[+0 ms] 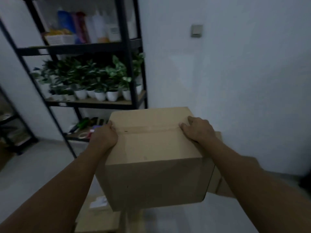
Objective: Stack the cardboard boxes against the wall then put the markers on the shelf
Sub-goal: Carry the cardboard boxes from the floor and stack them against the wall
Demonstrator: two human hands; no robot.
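Observation:
A closed brown cardboard box (151, 158) is held up in front of me, facing the white wall (235, 81). My left hand (104, 137) grips its left top edge and my right hand (198, 130) grips its right top edge, thumbs on the lid. Another cardboard box (218, 179) shows behind it at the right. A third box (96, 216) with a white label lies on the floor below. The black shelf unit (129, 47) stands at the left. Small blurred items (84, 128) lie on its lowest shelf; I cannot tell whether markers are among them.
The shelf's middle level holds several potted plants (94, 81) in white pots, and the top level holds bottles and a white basket (58, 38). A grey switch plate (196, 30) is on the wall. A second dark rack (11, 128) stands at the far left.

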